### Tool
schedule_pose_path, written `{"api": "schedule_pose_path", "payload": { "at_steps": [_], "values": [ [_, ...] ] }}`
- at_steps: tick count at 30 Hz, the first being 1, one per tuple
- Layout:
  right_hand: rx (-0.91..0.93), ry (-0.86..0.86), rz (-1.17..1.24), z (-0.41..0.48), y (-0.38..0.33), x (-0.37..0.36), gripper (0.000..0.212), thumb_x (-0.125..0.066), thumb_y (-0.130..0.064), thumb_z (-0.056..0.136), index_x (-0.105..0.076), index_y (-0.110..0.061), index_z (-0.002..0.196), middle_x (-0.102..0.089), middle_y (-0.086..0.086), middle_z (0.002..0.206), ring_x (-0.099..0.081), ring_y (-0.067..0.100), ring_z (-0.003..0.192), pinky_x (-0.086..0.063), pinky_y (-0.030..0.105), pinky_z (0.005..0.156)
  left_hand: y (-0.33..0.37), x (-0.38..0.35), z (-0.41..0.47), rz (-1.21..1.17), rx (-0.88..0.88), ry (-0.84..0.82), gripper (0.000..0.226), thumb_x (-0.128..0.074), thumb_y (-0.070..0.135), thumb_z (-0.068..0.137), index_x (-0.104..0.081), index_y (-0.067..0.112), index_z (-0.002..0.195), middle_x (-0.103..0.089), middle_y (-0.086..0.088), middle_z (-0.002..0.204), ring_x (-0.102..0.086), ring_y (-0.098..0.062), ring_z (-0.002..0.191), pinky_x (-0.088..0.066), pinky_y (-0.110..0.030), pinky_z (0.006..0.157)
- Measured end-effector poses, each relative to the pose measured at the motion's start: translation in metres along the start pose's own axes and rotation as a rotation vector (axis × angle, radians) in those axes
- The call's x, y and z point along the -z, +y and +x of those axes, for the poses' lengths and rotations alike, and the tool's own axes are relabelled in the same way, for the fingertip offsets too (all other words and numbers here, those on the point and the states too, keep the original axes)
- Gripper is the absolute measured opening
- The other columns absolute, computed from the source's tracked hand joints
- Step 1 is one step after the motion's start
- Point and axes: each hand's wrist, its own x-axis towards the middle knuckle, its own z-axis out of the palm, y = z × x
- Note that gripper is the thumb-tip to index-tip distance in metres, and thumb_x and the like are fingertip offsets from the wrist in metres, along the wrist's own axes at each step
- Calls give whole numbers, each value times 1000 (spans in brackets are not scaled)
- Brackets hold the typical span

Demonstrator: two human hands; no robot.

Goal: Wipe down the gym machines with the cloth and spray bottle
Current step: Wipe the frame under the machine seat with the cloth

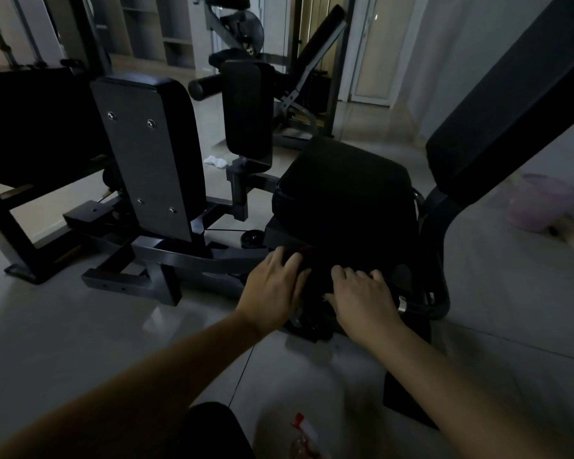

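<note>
Both hands press the dark frame [318,273] under the seat pad [342,180]: left hand [275,283] flat, right hand [362,293] with its grasp lost in shadow; hidden joints could pinch. Short of the seat pad lies the spray bottle [302,435], the white cloth [216,161] beyond it.

Red-topped spray bottle [303,433] sits near black padded gym machine [345,187].

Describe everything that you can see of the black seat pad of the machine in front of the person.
The seat pad is black, thick, squarish with rounded corners, and looks like smooth vinyl. It lies about level on a dark metal frame, just before the tilted backrest. Nothing shows on its top. The left hand and the right hand rest lower, on dark parts under its front edge.
</note>
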Motion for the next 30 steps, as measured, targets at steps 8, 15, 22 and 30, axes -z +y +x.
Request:
{"api": "schedule_pose_path", "payload": {
  "at_steps": [8,15,22,30],
  "values": [
    [14,33,-13,1,3,-10,23,-49,-33,99,-49,-16,115,-64,4,104,-62,26,97,-38,44,94,-11,12,76,-53,351,-623,31,-40,32,102,-57,10,88,-58,-10,83,-58,-27,75,-46,-35,70],
    [2,10,-46,1,1,-6,26,-50,-24,97,-46,-15,120,-63,5,110,-61,26,101,-36,44,97,-2,20,87,-8,288,-825,29,-38,31,107,-59,14,98,-56,-1,90,-60,-24,90,-45,-34,82],
    [31,37,-118,0,3,-6,41,-39,-43,103,-47,-12,128,-63,6,114,-61,25,101,-37,43,93,3,47,29,179,-205,-446,38,-42,38,106,-56,16,134,-58,-4,120,-55,-19,110,-51,-37,93],
    [41,59,-95,4,3,-10,25,-59,-32,95,-53,-12,109,-66,6,93,-64,26,84,-42,44,87,27,40,56,542,-199,-637,29,-63,31,96,-58,12,117,-60,-2,93,-65,-22,92,-51,-32,77]
  ]
}}
